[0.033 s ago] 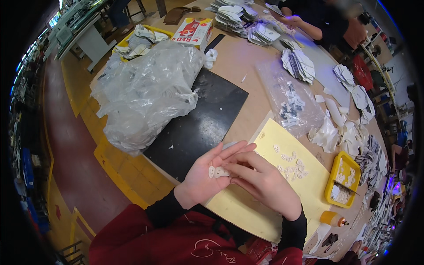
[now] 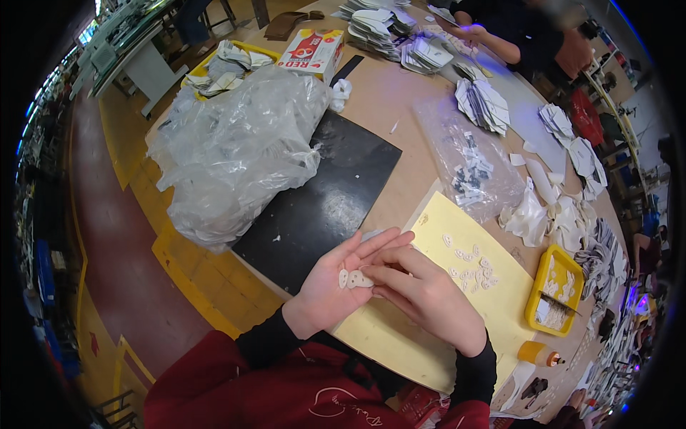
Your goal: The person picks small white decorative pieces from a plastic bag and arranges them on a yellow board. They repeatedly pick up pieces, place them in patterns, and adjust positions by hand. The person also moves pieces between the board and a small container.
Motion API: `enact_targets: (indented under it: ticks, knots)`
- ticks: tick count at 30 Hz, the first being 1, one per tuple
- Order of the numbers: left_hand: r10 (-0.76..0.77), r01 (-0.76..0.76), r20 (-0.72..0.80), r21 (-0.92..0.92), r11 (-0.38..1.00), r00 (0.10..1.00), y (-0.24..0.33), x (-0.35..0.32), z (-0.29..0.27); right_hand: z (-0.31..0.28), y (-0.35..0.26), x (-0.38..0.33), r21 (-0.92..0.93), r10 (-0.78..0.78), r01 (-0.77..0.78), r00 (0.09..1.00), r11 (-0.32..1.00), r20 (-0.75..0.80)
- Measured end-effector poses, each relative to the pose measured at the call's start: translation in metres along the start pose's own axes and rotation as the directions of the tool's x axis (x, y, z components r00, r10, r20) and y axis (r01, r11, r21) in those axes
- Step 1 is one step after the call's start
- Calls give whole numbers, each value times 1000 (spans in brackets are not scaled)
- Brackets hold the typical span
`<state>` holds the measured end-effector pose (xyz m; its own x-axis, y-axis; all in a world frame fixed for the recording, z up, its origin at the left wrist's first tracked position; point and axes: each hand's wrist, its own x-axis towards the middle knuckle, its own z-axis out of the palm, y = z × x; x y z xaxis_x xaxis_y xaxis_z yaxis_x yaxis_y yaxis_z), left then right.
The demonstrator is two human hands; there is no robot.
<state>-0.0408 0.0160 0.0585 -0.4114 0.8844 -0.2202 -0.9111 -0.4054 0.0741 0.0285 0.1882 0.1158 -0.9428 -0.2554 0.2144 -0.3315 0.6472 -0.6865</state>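
Small white cut-out pieces lie in my left hand, palm up, fingers spread wide, so that grip is open w/ the pieces just resting on it, near edge of the counter. My right hand curls over from the right, thumb & forefinger pinched on the right-most piece; grip nearly closed on it.

Under both hands: a pale yellow sheet, w/ more little white pieces scattered on its far right part. Left of the sheet, a black mat. On the mat's far left side a big heap of crumpled clear plastic bags, blocking the counter's left edge.

Right of the sheet: yellow tray w/ white bits inside; nearer, a small orange-capped bottle. Far of the sheet, a clear bag of small dark-and-white parts, then loose white fabric shapes.

Far left: red & white box, flat, rectangular. Stacks of white-grey pieces beyond. Another person's arm at far right.
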Motion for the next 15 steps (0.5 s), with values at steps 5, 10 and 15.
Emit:
enact_targets:
  ticks: [5,10,15]
  knots:
    - [-7,11,-124,31,999,992,-2,1,-1,-2,5,0,118,130,-120,989,986,-76]
    - [-5,-1,-79,-71,997,997,-6,4,-15,-5,12,4,242,313,-285,946,928,-84]
    - [-23,26,25,-134,991,999,-8,2,-29,-9,11,5,337,471,-437,882,834,-20]
